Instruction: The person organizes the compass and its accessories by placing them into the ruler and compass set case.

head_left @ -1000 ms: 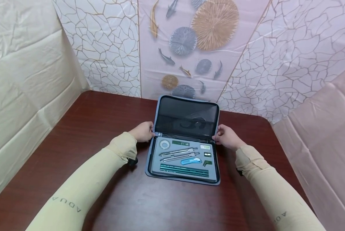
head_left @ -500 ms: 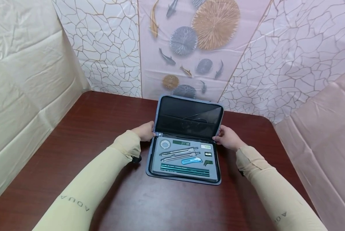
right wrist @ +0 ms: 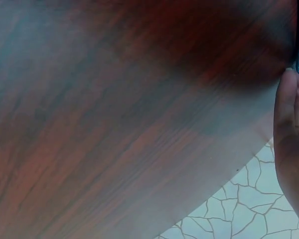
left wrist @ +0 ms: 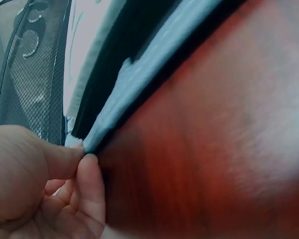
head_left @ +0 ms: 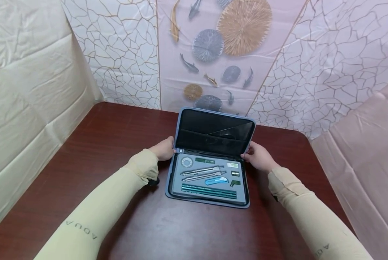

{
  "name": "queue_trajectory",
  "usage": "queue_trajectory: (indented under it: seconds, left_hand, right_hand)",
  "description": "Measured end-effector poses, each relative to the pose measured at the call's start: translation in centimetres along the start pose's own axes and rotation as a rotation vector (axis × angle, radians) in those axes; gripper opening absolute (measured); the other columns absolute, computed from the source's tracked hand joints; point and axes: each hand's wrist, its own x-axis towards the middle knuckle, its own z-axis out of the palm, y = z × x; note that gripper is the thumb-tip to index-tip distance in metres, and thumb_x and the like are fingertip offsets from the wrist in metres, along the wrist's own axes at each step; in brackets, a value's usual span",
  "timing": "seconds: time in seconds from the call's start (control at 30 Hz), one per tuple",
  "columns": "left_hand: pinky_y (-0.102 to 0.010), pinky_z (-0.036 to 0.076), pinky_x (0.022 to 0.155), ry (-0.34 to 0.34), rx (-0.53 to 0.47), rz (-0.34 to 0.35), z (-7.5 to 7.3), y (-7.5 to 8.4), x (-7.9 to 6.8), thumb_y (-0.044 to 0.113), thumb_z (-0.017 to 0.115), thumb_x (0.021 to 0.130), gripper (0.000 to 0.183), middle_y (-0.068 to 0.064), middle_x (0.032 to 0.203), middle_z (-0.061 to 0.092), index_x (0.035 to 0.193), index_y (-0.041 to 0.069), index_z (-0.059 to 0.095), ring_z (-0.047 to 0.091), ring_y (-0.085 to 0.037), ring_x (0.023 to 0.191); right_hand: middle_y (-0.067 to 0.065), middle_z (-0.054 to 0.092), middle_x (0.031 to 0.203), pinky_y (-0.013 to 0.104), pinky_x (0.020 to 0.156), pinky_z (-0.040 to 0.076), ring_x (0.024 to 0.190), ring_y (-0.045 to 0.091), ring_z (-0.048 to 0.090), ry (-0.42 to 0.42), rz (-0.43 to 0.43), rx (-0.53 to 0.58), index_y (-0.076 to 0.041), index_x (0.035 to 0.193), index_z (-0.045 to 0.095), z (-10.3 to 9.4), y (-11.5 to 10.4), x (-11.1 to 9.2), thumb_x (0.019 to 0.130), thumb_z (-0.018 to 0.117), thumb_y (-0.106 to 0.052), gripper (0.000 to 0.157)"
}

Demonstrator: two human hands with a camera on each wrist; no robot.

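Observation:
A blue-edged zip case (head_left: 245, 206) lies open on the table, its black-lined lid (head_left: 213, 128) raised at the back. The grey insert (head_left: 177, 186) holds green pencils (head_left: 208, 191), two silver compasses (head_left: 201, 170), a blue cutter (head_left: 216, 181), a sharpener (head_left: 235, 173), an eraser (head_left: 232, 165) and a round white dial (head_left: 186, 162). My left hand (head_left: 164, 148) pinches the case's left edge by the hinge, thumb against forefinger in the left wrist view. At the opposite hinge end, my right hand (head_left: 260, 157) grips the right edge; the right wrist view shows only part of it.
The dark red-brown wooden table (head_left: 181, 234) runs on around the case. Behind it hangs a patterned backdrop (head_left: 125, 54), with a cream cloth wall (head_left: 25, 90) on the left and a pinkish one (head_left: 366, 144) on the right.
The lid's right side has shifted a little to the right, and the pocket seam across its lining shows more plainly. Both hands keep their places at the hinge ends.

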Motion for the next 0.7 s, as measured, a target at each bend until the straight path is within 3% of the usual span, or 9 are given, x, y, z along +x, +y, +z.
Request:
queue_trajectory:
  seconds: [0.2,0.37,0.47,0.6,0.7]
  left_hand:
    - [-0.033,0.04,0.067,0.095,-0.016,-0.009,0.4,-0.1,-0.3,0.012,0.059,0.096,0.019,-0.012,0.081,0.048,0.089,0.006,0.042,0.05,-0.025,0.077]
    - [-0.031,0.042,0.063,0.048,-0.024,0.017,-0.1,0.0,-0.5,0.01,0.054,0.098,0.015,-0.011,0.081,0.049,0.091,0.004,0.043,0.05,-0.023,0.072]
    - [-0.03,0.048,0.066,-0.027,-0.169,0.022,-0.5,-0.1,-0.8,0.005,0.042,0.1,0.007,-0.013,0.085,0.049,0.098,-0.002,0.044,0.052,-0.022,0.073]
    - [-0.033,0.053,0.074,-0.079,-0.392,-0.039,-1.0,-0.3,-1.2,0.006,0.031,0.103,0.022,-0.017,0.092,0.051,0.11,-0.006,0.048,0.056,-0.024,0.08]
    - [-0.035,0.054,0.077,-0.087,-0.487,-0.102,-1.5,-0.2,-1.5,0.02,0.031,0.107,0.033,-0.02,0.098,0.052,0.12,-0.005,0.048,0.058,-0.025,0.083]
  right_hand:
    - [0.009,0.063,0.093,0.037,0.066,0.048,0.078,0.024,0.059,0.046,-0.02,-0.024,-0.009,0.106,0.055,0.0,0.1,-0.6,0.094,0.065,-0.017,0.018]
    - [0.008,0.064,0.092,0.037,0.067,0.05,0.077,0.022,0.061,0.064,-0.043,-0.018,-0.01,0.111,0.055,0.1,0.0,-0.9,0.094,0.064,-0.015,0.019]
    - [0.009,0.064,0.095,0.038,0.069,0.052,0.079,0.021,0.063,0.055,-0.036,-0.005,-0.011,0.114,0.055,0.1,0.0,-1.1,0.095,0.062,-0.015,0.02]
    - [0.01,0.064,0.1,0.039,0.073,0.054,0.082,0.021,0.065,0.036,-0.024,0.019,-0.011,0.111,0.055,0.0,0.0,-1.5,0.099,0.057,-0.018,0.014]
    - [0.012,0.063,0.104,0.041,0.077,0.054,0.086,0.022,0.066,0.016,-0.027,0.043,-0.01,0.11,0.054,-0.2,0.1,-1.8,0.102,0.051,-0.023,0.016]
